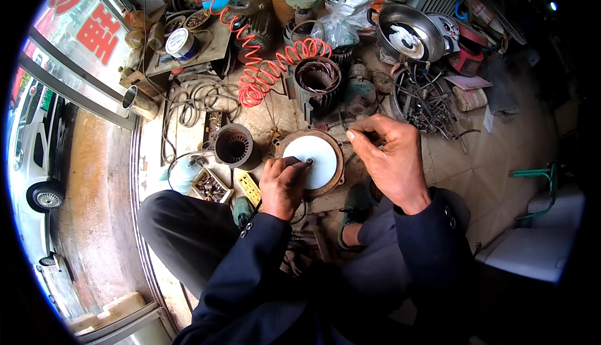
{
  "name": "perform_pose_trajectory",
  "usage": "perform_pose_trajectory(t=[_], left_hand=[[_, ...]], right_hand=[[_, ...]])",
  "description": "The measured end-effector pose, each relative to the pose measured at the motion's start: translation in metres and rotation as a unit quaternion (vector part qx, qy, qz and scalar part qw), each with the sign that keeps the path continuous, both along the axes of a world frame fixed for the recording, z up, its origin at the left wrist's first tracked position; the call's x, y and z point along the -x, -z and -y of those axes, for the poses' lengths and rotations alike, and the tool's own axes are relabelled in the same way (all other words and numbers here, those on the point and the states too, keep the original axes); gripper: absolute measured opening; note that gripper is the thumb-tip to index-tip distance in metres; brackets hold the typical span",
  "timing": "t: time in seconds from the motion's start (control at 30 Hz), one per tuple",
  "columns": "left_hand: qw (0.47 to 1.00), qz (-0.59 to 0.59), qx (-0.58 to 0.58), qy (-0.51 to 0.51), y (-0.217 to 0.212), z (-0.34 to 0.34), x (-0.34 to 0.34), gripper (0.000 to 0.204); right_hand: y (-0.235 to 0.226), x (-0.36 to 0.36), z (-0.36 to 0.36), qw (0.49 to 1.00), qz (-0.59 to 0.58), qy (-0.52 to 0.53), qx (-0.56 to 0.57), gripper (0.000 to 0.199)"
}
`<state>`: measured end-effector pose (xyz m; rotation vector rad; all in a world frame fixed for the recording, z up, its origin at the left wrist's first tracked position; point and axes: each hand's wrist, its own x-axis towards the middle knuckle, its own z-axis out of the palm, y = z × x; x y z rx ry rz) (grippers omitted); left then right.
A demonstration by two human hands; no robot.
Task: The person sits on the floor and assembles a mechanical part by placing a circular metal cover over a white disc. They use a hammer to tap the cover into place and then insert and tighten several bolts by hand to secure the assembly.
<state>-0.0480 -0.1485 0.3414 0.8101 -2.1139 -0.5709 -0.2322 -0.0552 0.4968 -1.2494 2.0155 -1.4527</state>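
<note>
A white disc [322, 151] lies on a round rusty metal flange [338, 179] between my knees, with a short dark shaft end [309, 161] standing up at its middle. My left hand [282, 185] rests over the disc's left part, its fingers curled together and their tips beside the shaft. Whatever those fingertips hold, if anything, is hidden. To the right of the disc and above it, my right hand [394, 160] is raised with thumb and forefinger pinched together. Anything in that pinch is too small to name.
A hollow motor stator [236, 146], a box of small parts [211, 186] and a yellow block with holes [249, 188] lie left. Beyond are another motor housing [317, 79], a coiled red air hose [253, 88] and a metal basin [410, 29]. Tangled metal pieces [429, 101] fill a pan at right.
</note>
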Motion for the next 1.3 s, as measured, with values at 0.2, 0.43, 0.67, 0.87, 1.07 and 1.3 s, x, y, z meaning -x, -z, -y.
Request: perform_pose_trajectory(t=[0.2,0.43,0.67,0.87,1.07,1.3], left_hand=[[1.0,-0.014,0.0,0.017,0.005,0.001,-0.001,0.017],[1.0,-0.014,0.015,0.023,0.004,0.002,-0.001,0.017],[1.0,-0.003,0.014,0.014,0.005,0.0,0.002,0.019],[0.999,0.02,0.041,0.016,0.008,-0.001,0.001,0.02],[0.999,0.011,0.043,0.018,0.013,0.0,-0.001,0.02],[0.999,-0.007,0.001,0.038,0.011,0.002,-0.002,0.021]], right_hand=[[0.004,0.006,-0.002,1.0,0.016,-0.001,-0.017,0.008],[0.002,0.004,-0.001,1.0,0.025,-0.004,-0.016,0.008],[0.004,0.003,0.001,1.0,-0.015,-0.016,-0.008,0.005],[0.011,-0.001,0.001,0.997,-0.044,-0.048,-0.041,0.006],[0.012,-0.006,0.005,0.995,-0.047,-0.056,-0.073,0.01],[0.034,-0.013,0.004,0.986,-0.088,-0.079,-0.115,0.013]])
